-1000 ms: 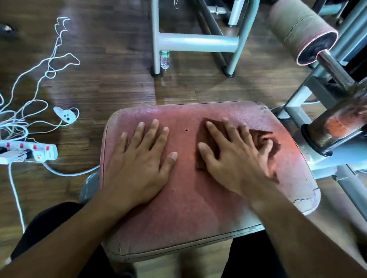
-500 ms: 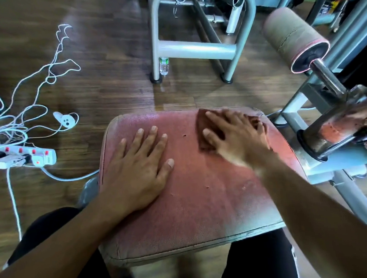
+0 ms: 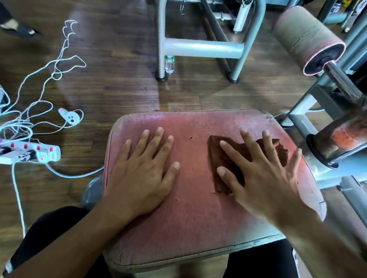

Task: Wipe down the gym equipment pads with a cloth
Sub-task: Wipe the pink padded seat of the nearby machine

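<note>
A worn pink-red seat pad (image 3: 200, 223) fills the lower middle of the head view. My left hand (image 3: 142, 175) lies flat on its left half with fingers spread and nothing in it. My right hand (image 3: 260, 175) presses flat on a dark brown cloth (image 3: 224, 157) on the pad's right half; the cloth shows under and around the fingers, partly covered by the palm. A cylindrical roller pad (image 3: 307, 39) with a pink-rimmed dark end sits on a metal bar at the upper right.
A grey metal frame (image 3: 202, 47) stands on the wooden floor beyond the pad, a small plastic bottle (image 3: 169, 63) by its leg. A power strip (image 3: 29, 154) and tangled white cables (image 3: 36, 100) lie at left. Machine arm and bracket (image 3: 345, 137) crowd the right. Another person's foot (image 3: 16, 26) is far left.
My right hand slid the cloth to the pad's far edge, then back toward me on the right half. My left hand stayed flat in place.
</note>
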### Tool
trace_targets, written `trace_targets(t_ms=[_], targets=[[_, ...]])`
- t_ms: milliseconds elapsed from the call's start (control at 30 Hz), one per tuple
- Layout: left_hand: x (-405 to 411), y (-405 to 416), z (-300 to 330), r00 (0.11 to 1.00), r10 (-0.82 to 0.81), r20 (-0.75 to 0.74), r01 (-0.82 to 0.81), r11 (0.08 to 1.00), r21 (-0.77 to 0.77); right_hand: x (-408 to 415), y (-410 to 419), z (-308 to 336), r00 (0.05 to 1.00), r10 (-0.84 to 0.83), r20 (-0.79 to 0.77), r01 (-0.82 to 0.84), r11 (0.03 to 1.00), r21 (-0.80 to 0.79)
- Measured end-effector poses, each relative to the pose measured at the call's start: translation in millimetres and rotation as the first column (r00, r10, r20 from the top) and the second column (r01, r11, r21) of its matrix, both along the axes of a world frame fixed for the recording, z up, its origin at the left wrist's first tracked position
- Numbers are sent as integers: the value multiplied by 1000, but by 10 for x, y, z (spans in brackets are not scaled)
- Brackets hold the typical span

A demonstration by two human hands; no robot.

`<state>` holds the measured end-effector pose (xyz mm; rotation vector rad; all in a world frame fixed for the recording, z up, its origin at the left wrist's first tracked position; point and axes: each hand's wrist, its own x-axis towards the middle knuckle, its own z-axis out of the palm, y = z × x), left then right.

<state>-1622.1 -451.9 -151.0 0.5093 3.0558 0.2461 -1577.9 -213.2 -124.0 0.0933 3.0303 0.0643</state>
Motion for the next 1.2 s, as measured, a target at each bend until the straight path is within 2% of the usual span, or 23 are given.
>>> trace_targets(t_ms=[133,300,367,567,667,767,867,933,1033,1133,1200], targets=[[9,4,-9,1000,-1,2,1,1000,8,104,-75,-69,995,-96,33,100,988,-120],[2,-4,-2,1000,-2,10,1,1000,16,49,-45,-11,990,-79,115,94,987,-132],[1,2,-14,1000,-2,20,2,1000,12,95,-37,-59,997,-56,56,63,991,-122],[-4,-15,-63,999,-10,-42,10,1000,7,183,-43,-365,938,-88,-336,19,979,-203],[40,22,-43,999,-2,-32,2,1000,2,241,-147,-421,915,-145,-376,71,976,-204],[-28,26,9,1000,-1,22,1,1000,9,188,-162,-328,941,-152,-301,85,971,-224],[39,28,148,990,8,139,-6,1000,-9,204,-162,-87,989,-123,-87,102,972,-214],[232,35,368,969,-29,246,23,999,28,302,-242,176,998,-69,-7,66,975,-211],[684,-52,932,944,-36,327,9,996,84,496,-463,741,999,53,-3,-52,976,-213],[1163,-256,1781,913,45,405,-93,991,98,712,-748,1512,988,150,-42,-156,949,-273],[1334,-421,2424,914,108,391,-167,979,118,783,-920,2091,974,202,-102,-224,921,-318]])
